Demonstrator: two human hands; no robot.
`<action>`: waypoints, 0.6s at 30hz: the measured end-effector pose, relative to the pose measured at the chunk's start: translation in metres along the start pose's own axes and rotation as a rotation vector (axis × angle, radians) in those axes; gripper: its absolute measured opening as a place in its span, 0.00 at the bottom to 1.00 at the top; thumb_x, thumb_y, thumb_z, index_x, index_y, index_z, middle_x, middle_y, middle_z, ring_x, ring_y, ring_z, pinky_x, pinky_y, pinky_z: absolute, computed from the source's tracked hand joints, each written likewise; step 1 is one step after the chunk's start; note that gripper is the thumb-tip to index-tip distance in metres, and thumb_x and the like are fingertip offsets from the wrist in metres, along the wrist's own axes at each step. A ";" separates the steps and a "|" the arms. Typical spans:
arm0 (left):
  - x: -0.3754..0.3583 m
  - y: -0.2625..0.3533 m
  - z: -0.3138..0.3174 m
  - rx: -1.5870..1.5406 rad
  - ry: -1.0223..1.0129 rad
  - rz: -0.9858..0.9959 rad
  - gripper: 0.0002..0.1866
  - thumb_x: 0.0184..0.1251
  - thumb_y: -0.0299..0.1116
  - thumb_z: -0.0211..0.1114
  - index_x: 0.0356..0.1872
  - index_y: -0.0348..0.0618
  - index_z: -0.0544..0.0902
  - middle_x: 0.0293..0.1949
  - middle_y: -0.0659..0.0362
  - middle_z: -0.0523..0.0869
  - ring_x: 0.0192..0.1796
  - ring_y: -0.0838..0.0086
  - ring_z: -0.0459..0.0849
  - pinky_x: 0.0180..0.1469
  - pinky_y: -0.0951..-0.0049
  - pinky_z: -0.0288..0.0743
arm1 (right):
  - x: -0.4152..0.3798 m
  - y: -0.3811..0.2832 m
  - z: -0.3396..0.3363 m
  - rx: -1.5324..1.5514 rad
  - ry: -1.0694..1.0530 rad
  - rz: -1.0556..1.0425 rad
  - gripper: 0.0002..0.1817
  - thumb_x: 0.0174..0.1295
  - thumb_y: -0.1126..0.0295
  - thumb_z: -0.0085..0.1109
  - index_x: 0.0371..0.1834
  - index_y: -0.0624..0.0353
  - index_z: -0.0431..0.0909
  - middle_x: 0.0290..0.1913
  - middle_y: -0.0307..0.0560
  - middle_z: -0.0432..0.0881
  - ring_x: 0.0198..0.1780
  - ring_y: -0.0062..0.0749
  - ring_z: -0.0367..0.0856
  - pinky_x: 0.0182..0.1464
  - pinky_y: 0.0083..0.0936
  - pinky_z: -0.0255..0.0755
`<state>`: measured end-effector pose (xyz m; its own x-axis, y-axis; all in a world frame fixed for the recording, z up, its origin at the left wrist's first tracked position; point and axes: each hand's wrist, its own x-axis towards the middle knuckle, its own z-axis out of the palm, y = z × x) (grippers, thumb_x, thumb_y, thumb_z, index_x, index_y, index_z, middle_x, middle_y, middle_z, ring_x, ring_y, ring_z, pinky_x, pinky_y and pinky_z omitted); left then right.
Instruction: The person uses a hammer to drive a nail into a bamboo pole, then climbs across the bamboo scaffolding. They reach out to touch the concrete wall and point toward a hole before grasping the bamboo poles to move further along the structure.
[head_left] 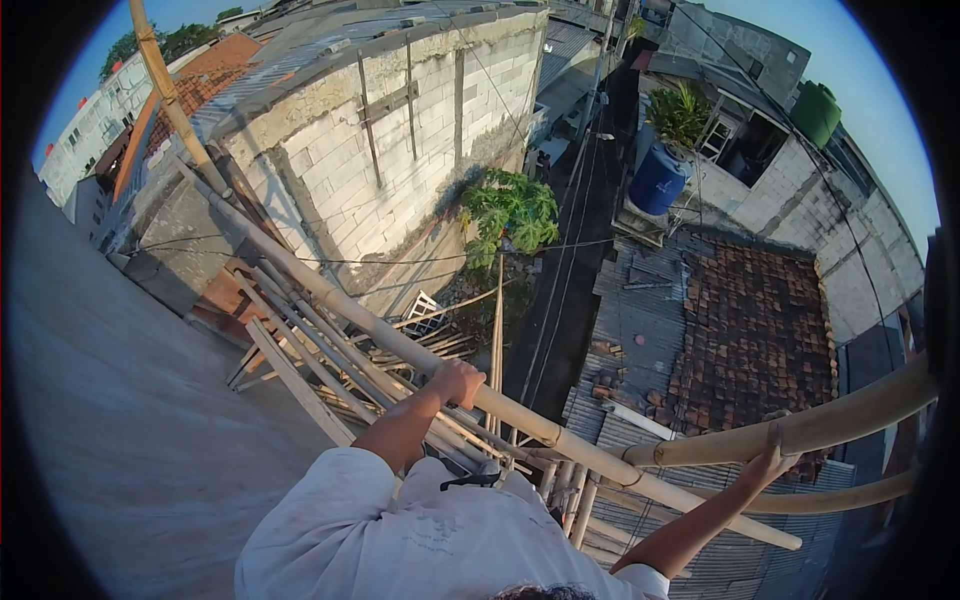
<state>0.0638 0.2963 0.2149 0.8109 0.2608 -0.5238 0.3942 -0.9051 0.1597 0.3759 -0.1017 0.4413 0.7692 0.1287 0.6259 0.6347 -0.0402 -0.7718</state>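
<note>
My left hand [458, 383] is closed over a long bamboo pole [350, 305], which slants from the upper left down to the lower right. Out to the right, my right hand [772, 456] grips a thicker bamboo pole [850, 413] from its near side, with part of the fingers hidden behind it. The two poles meet near a dark tie [658, 456]. Beneath them another bamboo pole [840, 496] runs off to the right. My white shirt [430, 540] fills the bottom of the view.
An upright bamboo pole [165, 85] stands at upper left. Below are stacked bamboo poles and planks [300, 365], a narrow dark alley [560, 300], a tiled roof [755, 330] and corrugated sheets [640, 290]. A grey wall [150, 420] rises at left; thin cables cross the alley.
</note>
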 end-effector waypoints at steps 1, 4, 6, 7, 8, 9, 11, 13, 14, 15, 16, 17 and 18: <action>0.000 0.000 0.000 -0.001 0.000 0.000 0.27 0.45 0.43 0.75 0.49 0.48 0.82 0.47 0.54 0.87 0.54 0.59 0.84 0.56 0.56 0.78 | 0.000 -0.001 0.001 0.007 -0.004 -0.001 0.22 0.56 0.63 0.66 0.47 0.66 0.72 0.36 0.47 0.79 0.39 0.30 0.75 0.46 0.29 0.69; 0.000 0.000 0.000 0.005 0.009 0.011 0.27 0.45 0.43 0.75 0.49 0.48 0.82 0.47 0.53 0.87 0.54 0.59 0.84 0.56 0.56 0.78 | -0.001 -0.004 0.004 0.019 0.025 0.006 0.23 0.56 0.63 0.66 0.48 0.66 0.72 0.37 0.47 0.78 0.39 0.30 0.75 0.46 0.29 0.69; -0.001 0.001 -0.002 -0.007 -0.007 -0.002 0.27 0.45 0.44 0.75 0.49 0.47 0.82 0.47 0.53 0.87 0.54 0.59 0.84 0.56 0.56 0.78 | -0.001 -0.001 0.002 0.009 0.018 0.010 0.23 0.55 0.62 0.66 0.48 0.66 0.71 0.37 0.47 0.79 0.39 0.30 0.75 0.46 0.30 0.69; -0.002 0.001 -0.002 -0.007 -0.007 -0.002 0.27 0.45 0.44 0.75 0.49 0.47 0.82 0.47 0.53 0.87 0.54 0.59 0.84 0.56 0.56 0.78 | -0.001 -0.001 0.001 -0.001 0.010 0.014 0.24 0.55 0.62 0.66 0.48 0.66 0.71 0.38 0.47 0.79 0.40 0.31 0.75 0.46 0.30 0.69; -0.002 0.001 -0.002 -0.015 -0.001 0.000 0.27 0.45 0.44 0.75 0.49 0.47 0.82 0.47 0.53 0.87 0.54 0.58 0.84 0.56 0.56 0.78 | -0.001 -0.001 0.001 -0.001 0.010 0.014 0.24 0.55 0.62 0.66 0.48 0.66 0.71 0.38 0.47 0.79 0.40 0.31 0.75 0.46 0.30 0.69; -0.003 0.001 -0.002 -0.023 0.007 0.003 0.27 0.45 0.44 0.75 0.49 0.47 0.82 0.48 0.53 0.86 0.54 0.58 0.84 0.56 0.56 0.78 | 0.000 0.000 0.000 -0.009 0.012 0.015 0.24 0.55 0.62 0.67 0.49 0.66 0.71 0.38 0.48 0.79 0.40 0.31 0.75 0.47 0.30 0.70; -0.003 0.001 -0.003 -0.027 0.008 0.000 0.27 0.45 0.44 0.75 0.49 0.47 0.82 0.48 0.53 0.86 0.54 0.58 0.84 0.57 0.56 0.78 | 0.000 0.003 -0.002 -0.016 0.015 0.016 0.25 0.55 0.61 0.67 0.49 0.67 0.72 0.38 0.48 0.79 0.40 0.31 0.76 0.47 0.30 0.70; -0.004 0.001 -0.003 -0.031 0.009 -0.002 0.27 0.44 0.44 0.75 0.49 0.47 0.82 0.48 0.53 0.86 0.55 0.58 0.84 0.57 0.56 0.78 | 0.000 0.010 -0.006 -0.064 0.051 0.019 0.26 0.54 0.61 0.67 0.50 0.67 0.73 0.39 0.47 0.79 0.41 0.32 0.76 0.48 0.30 0.70; -0.004 0.001 -0.003 -0.036 0.008 -0.004 0.27 0.44 0.44 0.75 0.49 0.47 0.82 0.48 0.53 0.86 0.55 0.58 0.83 0.57 0.56 0.77 | -0.001 0.005 -0.003 -0.065 0.052 0.019 0.26 0.54 0.61 0.67 0.50 0.67 0.73 0.39 0.47 0.79 0.41 0.32 0.76 0.48 0.30 0.70; -0.003 0.001 -0.003 -0.041 0.007 -0.007 0.27 0.44 0.44 0.75 0.49 0.47 0.82 0.48 0.53 0.86 0.55 0.58 0.83 0.58 0.56 0.77 | -0.002 -0.001 0.002 -0.063 0.073 0.031 0.21 0.53 0.63 0.65 0.44 0.67 0.76 0.37 0.47 0.78 0.40 0.32 0.75 0.47 0.30 0.69; -0.003 0.001 -0.002 -0.041 0.007 -0.007 0.27 0.44 0.44 0.75 0.49 0.47 0.82 0.48 0.53 0.86 0.55 0.58 0.83 0.58 0.56 0.77 | -0.002 -0.006 0.006 -0.061 0.094 0.043 0.16 0.52 0.66 0.63 0.38 0.67 0.78 0.35 0.46 0.78 0.38 0.31 0.74 0.46 0.29 0.69; -0.003 0.000 -0.001 -0.042 0.011 -0.007 0.27 0.44 0.44 0.75 0.49 0.47 0.82 0.48 0.53 0.86 0.55 0.58 0.84 0.57 0.56 0.77 | -0.002 -0.008 0.006 -0.060 0.095 0.042 0.16 0.52 0.66 0.63 0.38 0.67 0.78 0.35 0.46 0.78 0.38 0.31 0.74 0.46 0.29 0.69; -0.002 0.000 -0.001 -0.043 0.015 -0.007 0.27 0.44 0.44 0.75 0.49 0.47 0.82 0.48 0.53 0.86 0.54 0.58 0.84 0.57 0.56 0.78 | -0.002 -0.010 0.007 -0.034 0.069 0.035 0.16 0.52 0.65 0.63 0.38 0.67 0.78 0.35 0.46 0.78 0.38 0.31 0.74 0.45 0.29 0.69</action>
<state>0.0624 0.2963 0.2162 0.8143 0.2728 -0.5123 0.4183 -0.8878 0.1921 0.3681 -0.0948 0.4470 0.7933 0.0585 0.6060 0.6088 -0.0775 -0.7895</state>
